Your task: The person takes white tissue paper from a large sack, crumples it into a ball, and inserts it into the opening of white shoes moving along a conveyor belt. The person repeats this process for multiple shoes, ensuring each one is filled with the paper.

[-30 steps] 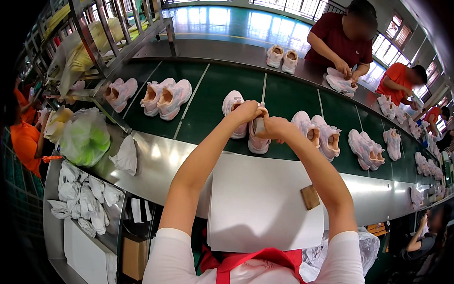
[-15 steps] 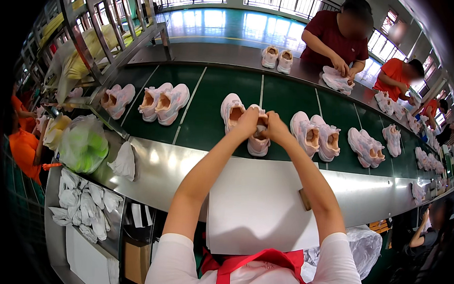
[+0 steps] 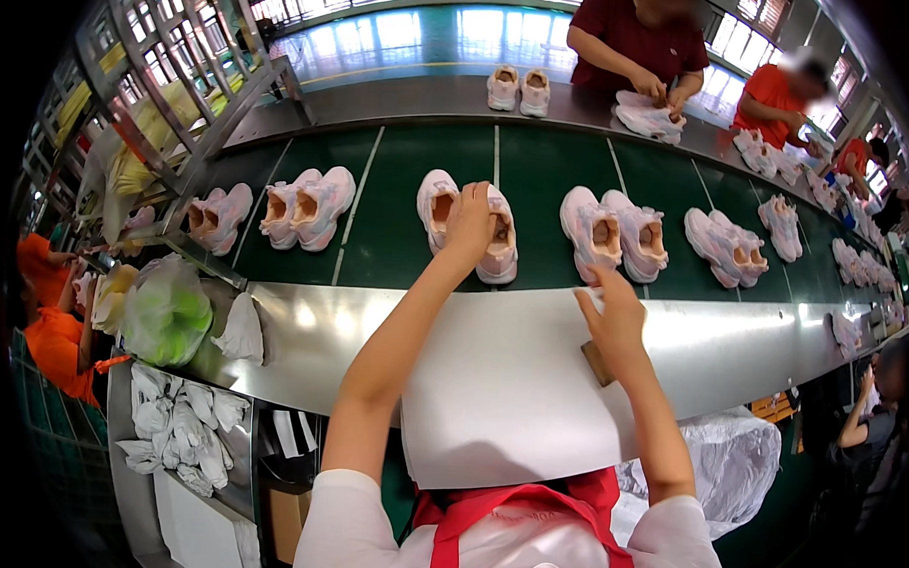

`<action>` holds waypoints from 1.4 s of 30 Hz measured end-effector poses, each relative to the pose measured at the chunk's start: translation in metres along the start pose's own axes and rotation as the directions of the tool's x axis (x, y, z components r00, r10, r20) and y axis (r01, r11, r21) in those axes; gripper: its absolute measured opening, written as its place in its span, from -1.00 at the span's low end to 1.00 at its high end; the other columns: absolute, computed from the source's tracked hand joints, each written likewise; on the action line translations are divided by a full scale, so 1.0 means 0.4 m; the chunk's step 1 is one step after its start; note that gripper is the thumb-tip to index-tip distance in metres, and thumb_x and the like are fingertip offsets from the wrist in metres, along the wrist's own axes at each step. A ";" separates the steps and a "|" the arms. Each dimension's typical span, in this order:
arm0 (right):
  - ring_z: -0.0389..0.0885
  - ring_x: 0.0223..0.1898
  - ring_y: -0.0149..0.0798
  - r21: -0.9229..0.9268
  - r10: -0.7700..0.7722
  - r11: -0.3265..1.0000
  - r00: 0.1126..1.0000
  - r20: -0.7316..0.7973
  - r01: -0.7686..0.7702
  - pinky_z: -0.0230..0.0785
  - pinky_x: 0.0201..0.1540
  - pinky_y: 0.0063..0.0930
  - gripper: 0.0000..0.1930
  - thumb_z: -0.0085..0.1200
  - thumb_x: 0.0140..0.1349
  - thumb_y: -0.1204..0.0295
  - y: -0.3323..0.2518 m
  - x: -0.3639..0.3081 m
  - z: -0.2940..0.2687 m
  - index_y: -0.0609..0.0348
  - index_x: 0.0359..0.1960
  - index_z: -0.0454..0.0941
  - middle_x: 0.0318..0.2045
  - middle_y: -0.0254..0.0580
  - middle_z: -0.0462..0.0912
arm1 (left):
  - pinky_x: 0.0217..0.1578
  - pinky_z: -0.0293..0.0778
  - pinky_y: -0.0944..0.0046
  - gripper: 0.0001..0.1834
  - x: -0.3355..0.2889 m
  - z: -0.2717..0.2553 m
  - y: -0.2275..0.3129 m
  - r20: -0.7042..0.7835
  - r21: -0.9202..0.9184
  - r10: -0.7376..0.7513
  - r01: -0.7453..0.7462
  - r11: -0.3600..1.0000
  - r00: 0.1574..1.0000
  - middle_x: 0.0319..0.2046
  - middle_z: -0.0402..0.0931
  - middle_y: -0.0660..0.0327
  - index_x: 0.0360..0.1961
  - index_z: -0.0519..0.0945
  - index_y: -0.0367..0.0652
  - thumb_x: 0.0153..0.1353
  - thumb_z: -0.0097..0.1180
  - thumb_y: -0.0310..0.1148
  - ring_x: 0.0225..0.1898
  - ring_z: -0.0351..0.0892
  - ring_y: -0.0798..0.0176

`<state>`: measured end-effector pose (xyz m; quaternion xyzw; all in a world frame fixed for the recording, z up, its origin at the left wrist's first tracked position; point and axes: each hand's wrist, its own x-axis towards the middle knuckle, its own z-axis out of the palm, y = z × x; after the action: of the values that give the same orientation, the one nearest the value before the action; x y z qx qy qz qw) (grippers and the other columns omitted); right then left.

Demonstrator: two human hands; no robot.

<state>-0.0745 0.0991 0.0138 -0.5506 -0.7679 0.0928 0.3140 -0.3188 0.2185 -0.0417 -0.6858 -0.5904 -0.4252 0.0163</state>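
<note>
While L hand [image 3: 468, 227] touches shoe [image 3: 507, 250], bin [image 3: 121, 423] w/ wht bundles [image 3: 189, 437]

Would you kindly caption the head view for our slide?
Left hand at a pale pink sneaker on a green conveyor, right hand at white paper.

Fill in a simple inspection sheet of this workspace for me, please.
Surface: green worktop with pale cross lines; shiny metal ledge in front.
Job's things: pink-and-white shoe beside its mate; white sheets nearer the wearer.
Clutter: brown block on the sheets; clear bag with green contents; white bundles lower left.
Grippers: bare hands; left hand on the shoe, right hand at the sheets' upper right corner.
Cables: nothing seen.
Surroundings: metal rack; person in dark red handling another shoe.
</note>
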 end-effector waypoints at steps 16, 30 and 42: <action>0.53 -0.27 0.07 0.020 0.197 0.979 0.972 0.128 -0.201 0.40 -0.23 -0.17 -0.81 0.08 0.11 0.44 0.113 -0.204 -0.066 0.22 -0.26 0.43 -0.30 -0.02 0.51 | -0.11 0.38 0.21 -0.76 -0.378 -0.092 0.351 0.358 -0.416 0.508 -0.353 0.838 0.784 -0.12 0.47 0.17 -0.28 0.53 -0.21 -0.05 0.21 -0.55 -0.12 0.42 0.06; 0.55 -0.28 0.15 0.349 0.330 0.884 0.944 0.008 -0.312 0.38 -0.21 -0.09 -0.71 0.01 0.12 0.26 0.151 -0.210 -0.062 0.31 -0.38 0.45 -0.43 0.11 0.58 | -0.28 0.36 0.06 -0.86 -0.379 -0.125 0.360 0.399 -0.473 0.567 -0.367 0.801 0.721 -0.59 0.38 0.01 -0.47 0.46 -0.29 -0.17 -0.03 -0.62 -0.49 0.42 -0.03; 0.52 -0.20 -0.22 0.239 0.365 0.931 0.722 -0.588 -0.275 0.35 -0.14 -0.39 -0.66 0.17 0.03 0.39 0.432 -0.427 -0.132 0.09 -0.11 0.48 -0.23 -0.23 0.53 | -0.49 0.22 0.10 -0.87 -0.410 -0.095 0.387 0.499 -0.315 0.518 -0.411 0.855 0.694 -0.58 0.35 0.02 -0.46 0.48 -0.32 0.10 -0.07 -0.47 -0.49 0.30 0.00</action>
<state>0.1259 -0.0008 -0.0942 -0.6517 -0.5056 0.0105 0.5653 -0.2032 0.0212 -0.0423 -0.9059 -0.3337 -0.2343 -0.1143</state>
